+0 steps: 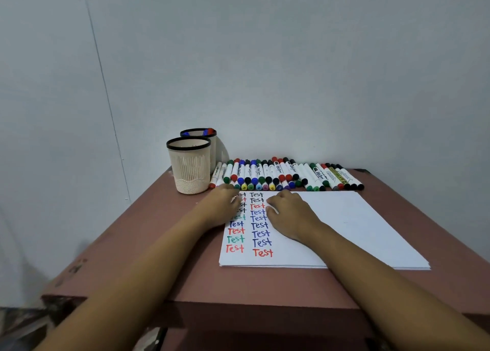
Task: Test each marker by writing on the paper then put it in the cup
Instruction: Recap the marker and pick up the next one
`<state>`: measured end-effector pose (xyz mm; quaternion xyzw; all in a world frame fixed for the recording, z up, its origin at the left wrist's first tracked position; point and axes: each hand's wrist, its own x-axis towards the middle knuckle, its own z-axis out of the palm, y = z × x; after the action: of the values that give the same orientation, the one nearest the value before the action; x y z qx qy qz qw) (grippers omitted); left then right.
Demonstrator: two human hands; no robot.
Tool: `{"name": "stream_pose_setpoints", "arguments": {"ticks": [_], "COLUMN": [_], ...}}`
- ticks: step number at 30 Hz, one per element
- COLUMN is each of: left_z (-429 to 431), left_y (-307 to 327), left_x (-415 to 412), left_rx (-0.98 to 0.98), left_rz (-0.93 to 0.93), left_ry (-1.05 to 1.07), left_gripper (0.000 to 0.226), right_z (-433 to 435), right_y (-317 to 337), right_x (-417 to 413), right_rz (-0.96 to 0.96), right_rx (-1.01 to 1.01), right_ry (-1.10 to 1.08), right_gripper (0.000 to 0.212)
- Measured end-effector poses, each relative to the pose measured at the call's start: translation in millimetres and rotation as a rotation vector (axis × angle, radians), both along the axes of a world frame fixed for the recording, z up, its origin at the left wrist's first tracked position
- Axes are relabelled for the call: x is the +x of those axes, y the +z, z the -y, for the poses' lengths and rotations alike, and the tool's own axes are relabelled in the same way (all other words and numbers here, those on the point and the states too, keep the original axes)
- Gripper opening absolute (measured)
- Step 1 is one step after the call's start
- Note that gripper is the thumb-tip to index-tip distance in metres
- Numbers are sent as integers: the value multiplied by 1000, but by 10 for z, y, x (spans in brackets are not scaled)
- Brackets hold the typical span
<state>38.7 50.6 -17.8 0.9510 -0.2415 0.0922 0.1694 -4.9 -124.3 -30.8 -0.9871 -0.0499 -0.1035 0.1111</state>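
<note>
Both bare forearms run up from the near edge onto the paper (344,231). The left hand (221,204) lies palm down over the sheet's far left corner, fingers loose and flat, gripping nothing, and it covers the starts of several written words. The right hand (290,212) rests on the sheet just right of it, fingers loosely curled with nothing seen in them. Between and nearer than the two hands run two columns of "Test" in black, red, blue and green. A row of markers (286,175) lies just beyond both hands (whether the left fingertips touch it is too blurred to tell). Beyond the left hand, a little to its left, stands a cream cup (189,165) with a black rim. A second cup (196,131) behind it holds a few markers. Everything sits on a reddish-brown table (252,284) against a pale wall (265,58).
</note>
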Motion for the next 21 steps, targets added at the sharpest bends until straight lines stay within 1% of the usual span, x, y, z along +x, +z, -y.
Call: {"name": "stream_pose_setpoints", "arguments": {"ticks": [2, 4, 5, 7, 9, 12, 13, 15, 21], "left_z": [-7, -12, -11, -12, -16, -22, -20, -19, -24], "left_y": [-51, -78, -89, -113, -135, -153, -154, -153, -145], "left_x": [3, 24, 39, 71, 92, 117, 118, 117, 110], "left_rx": [2, -12, -16, -19, -22, -25, -25, -22, -22], "left_rz": [-61, -70, -68, -64, -59, -64, -63, -58, -63], "left_ry": [-11, -4, 1, 12, 18, 24, 24, 24, 21], "left_gripper": [39, 40, 41, 42, 42, 43, 43, 44, 43], "right_z": [17, 67, 115, 252, 395, 541, 570, 594, 568], "right_y": [50, 139, 196, 315, 395, 383, 354, 289, 208], "right_x": [12, 63, 117, 276, 426, 581, 610, 661, 701], "right_rz": [-30, 17, 62, 147, 181, 126, 101, 74, 127], "right_rx": [-47, -31, -4, 54, 105, 100, 97, 85, 114], "right_ry": [25, 42, 18, -83, -216, -378, -411, -445, -508], "right_gripper": [41, 34, 32, 28, 23, 16, 16, 23, 25]}}
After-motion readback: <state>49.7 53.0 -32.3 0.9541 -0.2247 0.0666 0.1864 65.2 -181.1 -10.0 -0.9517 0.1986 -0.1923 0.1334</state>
